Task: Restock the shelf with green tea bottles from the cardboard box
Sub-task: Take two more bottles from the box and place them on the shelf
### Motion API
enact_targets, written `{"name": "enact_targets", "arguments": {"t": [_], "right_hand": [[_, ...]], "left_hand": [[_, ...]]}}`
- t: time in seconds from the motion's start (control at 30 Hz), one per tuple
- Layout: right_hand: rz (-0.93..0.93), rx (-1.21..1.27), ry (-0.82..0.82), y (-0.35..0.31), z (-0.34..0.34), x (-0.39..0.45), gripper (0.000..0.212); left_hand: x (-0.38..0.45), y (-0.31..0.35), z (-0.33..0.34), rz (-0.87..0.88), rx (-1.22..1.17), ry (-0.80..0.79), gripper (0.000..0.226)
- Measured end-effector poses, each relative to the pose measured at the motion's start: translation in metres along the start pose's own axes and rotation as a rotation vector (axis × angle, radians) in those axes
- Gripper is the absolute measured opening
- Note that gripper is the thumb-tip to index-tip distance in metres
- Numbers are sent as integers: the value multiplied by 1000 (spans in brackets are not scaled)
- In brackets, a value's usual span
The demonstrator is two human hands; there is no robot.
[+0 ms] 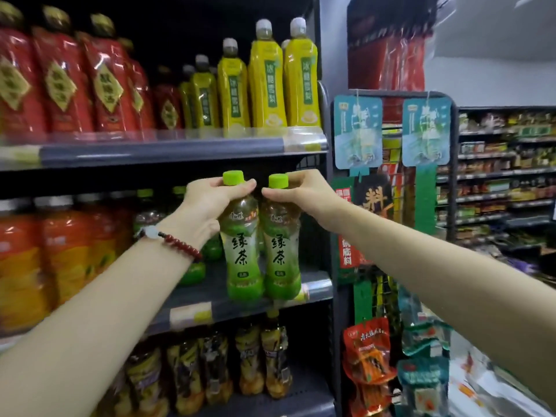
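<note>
Two green tea bottles with green caps and green labels hang side by side in front of the middle shelf (319, 288). My left hand (207, 206), with a bead bracelet on the wrist, grips the neck of the left bottle (242, 260). My right hand (298, 191) grips the neck of the right bottle (282, 257). The bottoms of both bottles are level with the shelf's front edge at its right end. More green tea bottles (192, 272) stand further back on the same shelf, partly hidden by my left arm. The cardboard box is not in view.
Orange drink bottles (45, 254) fill the left of the middle shelf. Red bottles (60, 82) and yellow bottles (267, 82) stand on the shelf above, dark tea bottles (249, 362) below. A hanging snack rack (391, 206) borders the shelves on the right.
</note>
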State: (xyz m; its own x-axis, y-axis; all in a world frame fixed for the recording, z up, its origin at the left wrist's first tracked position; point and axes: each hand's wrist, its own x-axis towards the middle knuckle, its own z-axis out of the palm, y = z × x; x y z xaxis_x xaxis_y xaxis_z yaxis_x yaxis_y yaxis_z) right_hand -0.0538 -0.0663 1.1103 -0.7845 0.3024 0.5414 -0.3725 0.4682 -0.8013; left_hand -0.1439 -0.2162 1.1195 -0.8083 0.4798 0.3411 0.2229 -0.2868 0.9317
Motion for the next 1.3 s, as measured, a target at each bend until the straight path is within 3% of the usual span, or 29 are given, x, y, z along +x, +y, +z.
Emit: {"name": "enact_targets", "arguments": {"t": [0.13,0.3,0.73,0.87,0.97,1.07,1.17,1.3], "right_hand": [[-67,38,40,3,20,17,24],[-107,54,112,20,38,32,24],[73,66,91,48,46,71,14],[98,98,195,75,56,76,29],[118,98,218,88,67,68,62],[145,30,223,97,74,53,80],[173,-152,114,115,75,27,75],[150,-491,71,127,72,6,52]], "left_hand": [[11,0,-18,125,33,63,18],[29,-16,-34,210,101,112,26],[75,-57,-42,107,59,76,28],[78,-79,-48,141,149,61,76],[75,-91,-55,159,155,52,69],[67,-110,-63,73,275,-55,77],[58,-141,-73,-3,468,-72,93],[57,-155,-76,3,601,-2,96]]}}
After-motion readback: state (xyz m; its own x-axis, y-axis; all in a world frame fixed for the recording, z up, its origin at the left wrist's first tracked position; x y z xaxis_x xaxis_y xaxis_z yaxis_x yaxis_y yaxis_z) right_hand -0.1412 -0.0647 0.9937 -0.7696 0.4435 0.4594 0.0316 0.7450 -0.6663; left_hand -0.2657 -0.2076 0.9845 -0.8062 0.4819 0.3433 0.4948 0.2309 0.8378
